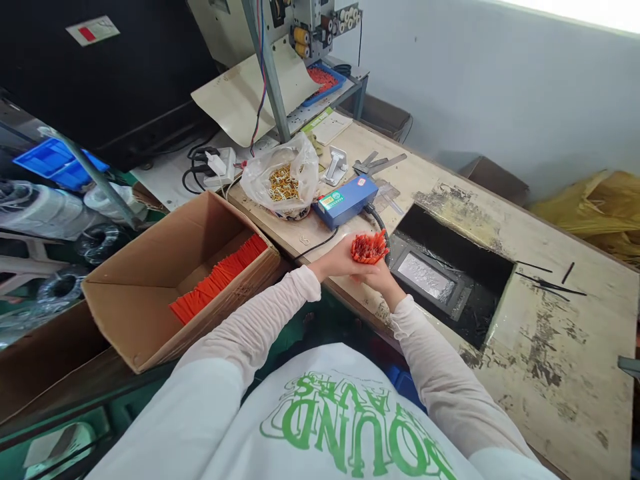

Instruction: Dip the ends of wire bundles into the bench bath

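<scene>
A bundle of thin red wires [369,248] stands with its ends facing up between my hands, over the table's front edge. My left hand [341,257] is closed round its left side. From below and to the right, my right hand [382,277] is also closed on it; part of its fingers is hidden. Just right of my hands is a dark recess in the tabletop, with a framed pan of shiny silvery material [426,275]. To the left, a cardboard box [145,280] holds more red wires [217,277] laid side by side.
Behind my hands stand a blue box with a cable [346,201] and a plastic bag of small brass-coloured parts [250,180]. Calipers [380,163] lie farther back. Dark strips [550,285] lie right of the recess. A metal post [273,80] rises at the back.
</scene>
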